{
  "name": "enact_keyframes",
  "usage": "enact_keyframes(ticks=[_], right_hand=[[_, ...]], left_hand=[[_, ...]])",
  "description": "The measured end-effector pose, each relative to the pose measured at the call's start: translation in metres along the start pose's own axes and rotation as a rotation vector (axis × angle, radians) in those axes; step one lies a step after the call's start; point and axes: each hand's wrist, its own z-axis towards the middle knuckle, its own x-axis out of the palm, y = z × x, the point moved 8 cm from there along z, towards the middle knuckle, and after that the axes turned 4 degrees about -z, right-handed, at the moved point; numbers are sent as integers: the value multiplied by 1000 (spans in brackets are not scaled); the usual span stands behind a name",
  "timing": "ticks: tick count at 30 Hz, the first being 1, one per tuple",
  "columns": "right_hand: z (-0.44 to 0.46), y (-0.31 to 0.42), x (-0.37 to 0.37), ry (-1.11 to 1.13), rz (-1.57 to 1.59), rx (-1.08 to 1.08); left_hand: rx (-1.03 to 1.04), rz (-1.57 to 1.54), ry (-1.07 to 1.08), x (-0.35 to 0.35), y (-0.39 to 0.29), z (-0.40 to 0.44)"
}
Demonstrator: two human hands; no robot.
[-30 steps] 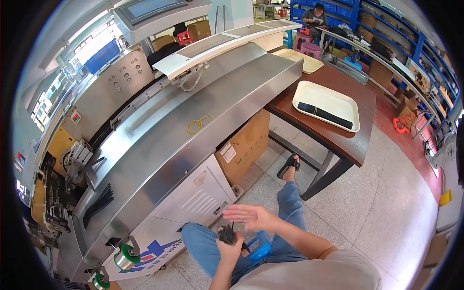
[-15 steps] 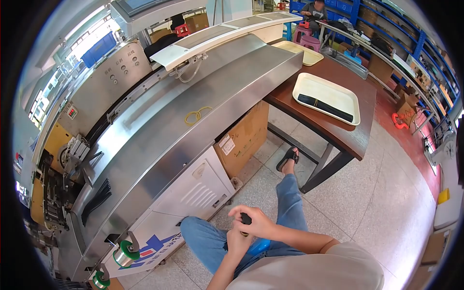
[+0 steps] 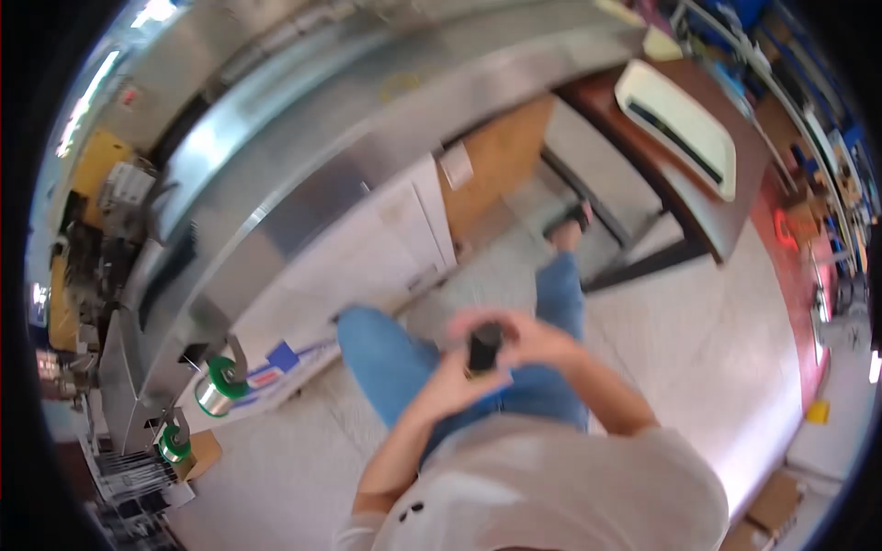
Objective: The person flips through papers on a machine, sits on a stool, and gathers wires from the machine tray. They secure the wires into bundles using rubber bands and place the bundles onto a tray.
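Gripping the black wire bundle [image 3: 485, 349] above the lap [image 3: 544, 387] in the left hand [image 3: 452, 384], fingers closed around it; with the right hand [image 3: 535, 340] now brought in beside it, fingers partly curled, hold too blurred to tell.

1. The brown bench [image 3: 738, 220] carried a pale tray [image 3: 703, 122] – a dark bundle [image 3: 676, 139] lay lengthwise inside it.
2. The long metal bench [image 3: 312, 129] looked blurred – yellow bands [image 3: 401, 87] lay on it, with dark strands [image 3: 171, 271] near its left end.
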Motion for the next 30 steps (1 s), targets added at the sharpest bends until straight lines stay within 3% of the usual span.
enact_keyframes(ticks=[2, 4, 6, 7, 9, 10, 12, 13, 14, 16, 17, 20, 24, 30], right_hand=[[1, -1, 25, 166, -119, 60], [4, 7, 26, 250, -76, -63], [16, 29, 13, 236, -103, 17], [11, 26, 18, 198, -48, 136], [-8, 6, 36, 138, 89, 296], [-6, 13, 42, 124, 49, 156], [12, 53, 29, 130, -164, -183], [16, 59, 26, 137, -195, -209], [17, 56, 27, 112, -204, -194], [18, 50, 27, 36, -202, -157], [19, 52, 25, 19, -209, -170], [18, 41, 24, 9, 118, -109], [14, 32, 37, 11, -142, -95], [12, 38, 39, 67, -169, -167]], left_hand=[[34, 141, 155, 21, 1, 9], [134, 214, 201, 28, 32, 29], [37, 62, 287, 34, 70, 35], [0, 51, 300, 30, 38, 25], [348, -475, 715, 33, -46, -4], [302, -512, 717, 37, -30, -17], [310, -306, 673, 28, -23, -7], [328, -183, 643, 21, -25, 0], [348, -144, 650, 22, -26, 0], [-30, -18, 492, 24, 9, 10], [-31, -1, 506, 24, 8, 11], [39, -336, 466, 32, 6, 15], [105, -362, 521, 34, 2, 13], [116, -409, 599, 38, -3, 10]])
